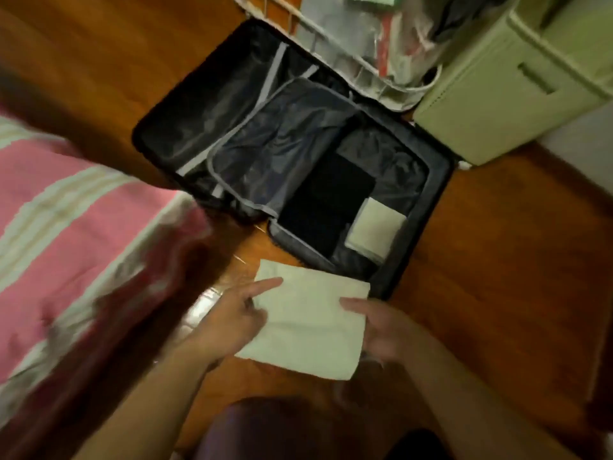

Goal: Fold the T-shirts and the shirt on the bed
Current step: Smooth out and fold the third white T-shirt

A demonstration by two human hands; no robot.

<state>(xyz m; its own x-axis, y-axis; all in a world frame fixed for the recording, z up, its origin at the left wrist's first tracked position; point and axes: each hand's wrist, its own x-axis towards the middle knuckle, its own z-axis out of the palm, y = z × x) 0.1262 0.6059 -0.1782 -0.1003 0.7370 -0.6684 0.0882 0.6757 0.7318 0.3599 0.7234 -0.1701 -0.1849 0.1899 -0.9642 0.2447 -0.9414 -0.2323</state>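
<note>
At the bottom centre of the frame you hold a folded pale garment (308,322) between both hands, above the wooden floor (497,260). Your left hand (232,318) takes its left edge, the forefinger stretched flat across the top of the cloth and the other fingers curled at the edge; that grip is on the garment. Your right hand (381,330) takes the right edge, thumb lying on top and the fingers beneath, so this grip also holds the garment. The picture is blurred, so finer finger detail cannot be told.

Just beyond the garment, in the centre of the frame, an open dark suitcase (438,180) lies on the floor. In its nearer half sit a folded black garment (325,200) and, just beside it to the right, a folded pale one (374,227). Its farther half shows grey straps.

At the left of the frame lies the bed (66,220), covered in pink and pale stripes. At the upper right stand a white wire basket (365,61) full of things and a pale green cabinet (497,104).
</note>
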